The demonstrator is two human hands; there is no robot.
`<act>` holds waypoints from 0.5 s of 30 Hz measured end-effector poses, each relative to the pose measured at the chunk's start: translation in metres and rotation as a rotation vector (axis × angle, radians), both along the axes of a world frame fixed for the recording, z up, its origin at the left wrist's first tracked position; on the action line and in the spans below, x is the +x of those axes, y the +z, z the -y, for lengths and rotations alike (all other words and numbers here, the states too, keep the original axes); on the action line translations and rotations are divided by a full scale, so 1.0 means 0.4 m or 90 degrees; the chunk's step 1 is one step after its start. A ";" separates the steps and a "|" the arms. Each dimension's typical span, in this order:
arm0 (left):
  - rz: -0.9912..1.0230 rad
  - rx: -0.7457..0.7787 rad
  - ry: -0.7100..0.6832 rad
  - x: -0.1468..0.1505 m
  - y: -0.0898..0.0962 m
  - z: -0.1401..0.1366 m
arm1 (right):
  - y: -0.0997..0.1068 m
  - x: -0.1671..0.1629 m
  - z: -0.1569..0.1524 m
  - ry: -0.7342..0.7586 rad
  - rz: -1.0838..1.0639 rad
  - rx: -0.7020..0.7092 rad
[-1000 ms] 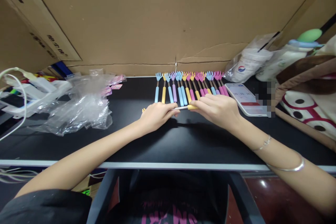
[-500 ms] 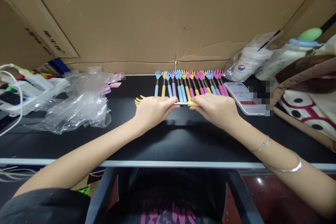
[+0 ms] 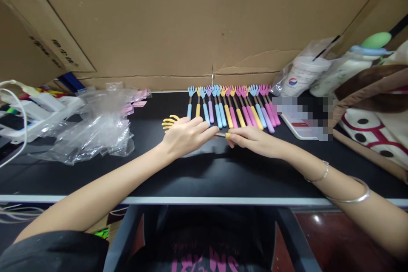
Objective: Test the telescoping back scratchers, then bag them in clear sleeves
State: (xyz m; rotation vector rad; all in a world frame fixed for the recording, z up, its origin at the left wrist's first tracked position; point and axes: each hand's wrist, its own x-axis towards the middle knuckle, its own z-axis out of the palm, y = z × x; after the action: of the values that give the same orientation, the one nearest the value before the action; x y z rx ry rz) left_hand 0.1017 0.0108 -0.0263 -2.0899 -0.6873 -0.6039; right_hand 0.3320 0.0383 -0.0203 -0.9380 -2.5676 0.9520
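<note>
A yellow back scratcher point(image 3: 169, 122) with a hand-shaped head and a metal rod lies sideways between my two hands. My left hand point(image 3: 188, 135) is closed around the part near its head, and the yellow fingers stick out to the left. With closed fingers, my right hand point(image 3: 251, 139) grips the yellow handle end; most of the handle is hidden. A short stretch of rod shows between the hands. Just behind them, several back scratchers point(image 3: 219, 112) in blue, yellow, purple and pink lie in a row on the black table point(image 3: 153, 170), heads toward the cardboard.
Clear plastic bags point(image 3: 95, 127) and pink cards point(image 3: 140, 95) lie at left, beside a white power strip point(image 3: 47, 114) with cables. On the right are a phone point(image 3: 293, 125), a bagged cup point(image 3: 299, 74), a bottle point(image 3: 357, 68) and a patterned bag point(image 3: 376, 131). Cardboard point(image 3: 159, 21) walls the back.
My right hand has dropped slightly toward me, tilting the back scratcher's handle end lower. More of the handles in the row are uncovered. My left hand has moved little.
</note>
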 end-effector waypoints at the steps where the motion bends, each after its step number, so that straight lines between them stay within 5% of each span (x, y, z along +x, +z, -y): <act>1: -0.001 -0.003 0.001 0.000 0.000 0.000 | -0.002 0.000 0.000 -0.001 0.000 0.005; 8: -0.001 -0.262 0.107 0.010 0.002 0.003 | -0.011 0.002 0.005 -0.048 0.084 0.201; 15: 0.105 -0.517 0.174 0.030 -0.031 0.007 | -0.013 0.007 0.019 -0.111 0.259 0.508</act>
State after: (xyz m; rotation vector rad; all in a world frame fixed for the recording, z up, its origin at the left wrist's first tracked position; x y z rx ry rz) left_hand 0.1139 0.0079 -0.0389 -2.6123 -1.4721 -0.3667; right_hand 0.3348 0.0307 -0.0256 -1.1278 -2.7169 -0.3551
